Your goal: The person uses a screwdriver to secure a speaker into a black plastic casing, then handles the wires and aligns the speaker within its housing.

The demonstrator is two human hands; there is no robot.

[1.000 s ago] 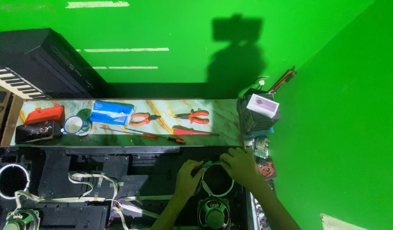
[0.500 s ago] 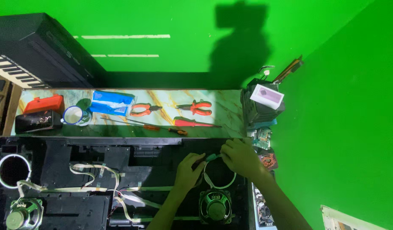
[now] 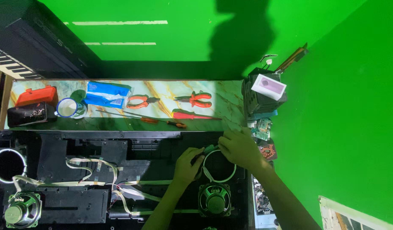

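Gripping a green-handled screwdriver in my right hand, my left hand closed around its tip; speaker just below, pliers on the table above.

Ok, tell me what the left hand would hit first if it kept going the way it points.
The left hand points up and right, toward the green-handled tool and then the right hand. It would probably meet the tool first, though depth is unclear.

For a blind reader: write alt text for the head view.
Left hand and right hand grip a green-handled tool over a round speaker opening in an opened black keyboard chassis. Orange pliers lie beyond.
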